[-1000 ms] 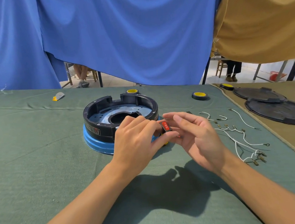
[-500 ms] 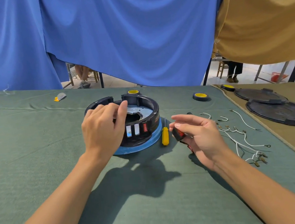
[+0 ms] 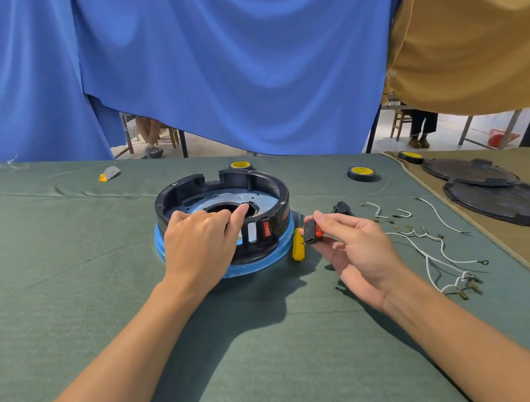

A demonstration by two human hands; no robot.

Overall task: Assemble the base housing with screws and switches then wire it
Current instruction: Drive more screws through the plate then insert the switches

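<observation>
The round black base housing (image 3: 255, 182) sits on a blue disc (image 3: 273, 256) in the middle of the green table. My left hand (image 3: 199, 244) grips its near rim, fingers curled over the wall. One red switch (image 3: 266, 227) is seated in the front wall, with an open slot (image 3: 252, 232) to its left. To the right of the housing my right hand (image 3: 354, 243) pinches a loose red and black rocker switch (image 3: 313, 232) between thumb and fingers. White wires with terminals (image 3: 434, 247) lie further right.
A yellow-handled screwdriver (image 3: 297, 246) lies against the blue disc by my right hand. Another black part (image 3: 342, 208) lies behind it. Tape rolls (image 3: 362, 173) stand at the back; black round covers (image 3: 501, 200) lie on the tan cloth at right. A small yellow scrap (image 3: 108, 174) lies far left.
My left hand left the switch, went to the housing's rim and shifted along it to the near wall as the housing turned. My right hand drew back to the right with the loose switch.
</observation>
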